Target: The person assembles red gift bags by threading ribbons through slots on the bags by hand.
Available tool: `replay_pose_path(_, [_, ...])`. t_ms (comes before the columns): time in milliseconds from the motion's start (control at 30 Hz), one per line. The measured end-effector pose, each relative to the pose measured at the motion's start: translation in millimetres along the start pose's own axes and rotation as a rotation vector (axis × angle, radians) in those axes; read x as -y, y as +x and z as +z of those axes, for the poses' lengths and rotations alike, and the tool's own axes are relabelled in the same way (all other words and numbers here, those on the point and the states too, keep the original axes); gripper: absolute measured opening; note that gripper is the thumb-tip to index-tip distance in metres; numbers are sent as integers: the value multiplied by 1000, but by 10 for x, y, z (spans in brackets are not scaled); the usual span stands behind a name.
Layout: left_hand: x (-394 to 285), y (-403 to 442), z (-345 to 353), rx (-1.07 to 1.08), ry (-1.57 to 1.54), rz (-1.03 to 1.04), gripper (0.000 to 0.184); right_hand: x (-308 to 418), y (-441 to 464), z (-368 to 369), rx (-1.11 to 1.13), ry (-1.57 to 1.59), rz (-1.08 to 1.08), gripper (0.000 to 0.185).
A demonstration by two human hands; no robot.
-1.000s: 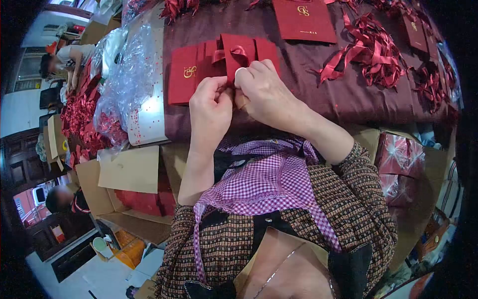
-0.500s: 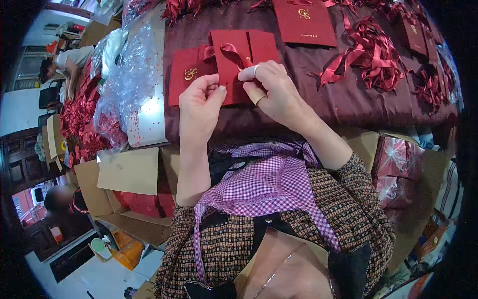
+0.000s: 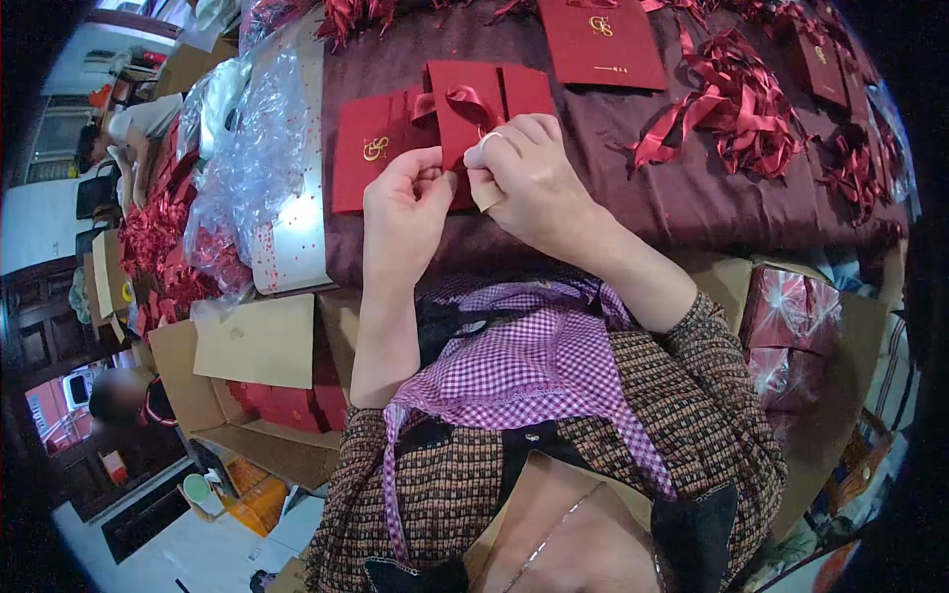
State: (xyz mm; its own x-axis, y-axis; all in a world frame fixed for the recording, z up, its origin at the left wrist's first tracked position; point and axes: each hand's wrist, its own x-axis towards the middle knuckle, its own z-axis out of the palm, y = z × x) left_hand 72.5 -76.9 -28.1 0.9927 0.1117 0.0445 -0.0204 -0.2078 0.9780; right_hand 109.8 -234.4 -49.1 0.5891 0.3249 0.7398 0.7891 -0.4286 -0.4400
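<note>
A red folded card piece (image 3: 461, 109) with a dark red ribbon (image 3: 473, 102) through it stands between my hands on the dark maroon cloth (image 3: 732, 212). The fingers of my left hand (image 3: 407, 203) pinch its lower left edge. My right hand (image 3: 529, 168), closed and with a light band on a finger, grips its lower right part, where the fingers cover the ribbon's end. Behind my left hand lies a red piece with a gold emblem (image 3: 374, 148), partly covered by the held one.
Another red emblem piece (image 3: 603, 44) lies at the back, and a ribbon heap (image 3: 741, 104) to its right. Clear plastic (image 3: 247, 148) lies left. Open cartons (image 3: 255, 341) with red goods (image 3: 791, 316) flank me below the table. Other people are at the far left.
Since a second ago the held piece has risen and been turned to show more of its face. My right hand moved out to the right, then back in toward my left hand.
</note>
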Motion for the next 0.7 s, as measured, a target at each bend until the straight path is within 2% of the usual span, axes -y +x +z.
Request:
replay_pose_path(67, [-14, -1, 32, -6, 27, 13, 21, 21, 33, -34, 8, -67, -38, 17])
replay_pose_path(233, [-2, -23, 105, -48, 51, 75, 15, 108, 127, -144, 197, -323, -232, 16])
replay_pose_path(300, [-69, -38, 80, -31, 256, 179, 16, 157, 128, -128, 255, -340, -237, 15])
replay_pose_path(400, [-84, -31, 97, -47, 247, 156, 17, 88, 168, -140, 264, -350, -265, 15])
replay_pose_path(500, [-3, 20, 16, 0, 125, 120, 17, -48, 141, -78, 148, 91, -32, 16])
replay_pose_path(567, [-70, 12, -59, 34, 153, 75, 16, -71, 124, -140, 132, 164, 8, 16])
replay_pose_path(633, [-34, 28, -71, 86, 180, 269, 16, -84, 97, -160, 100, 268, 75, 17])
replay_pose_path(700, [-44, 30, -76, 134, 220, 288, 19, -54, 61, -163, 97, 281, 76, 15])
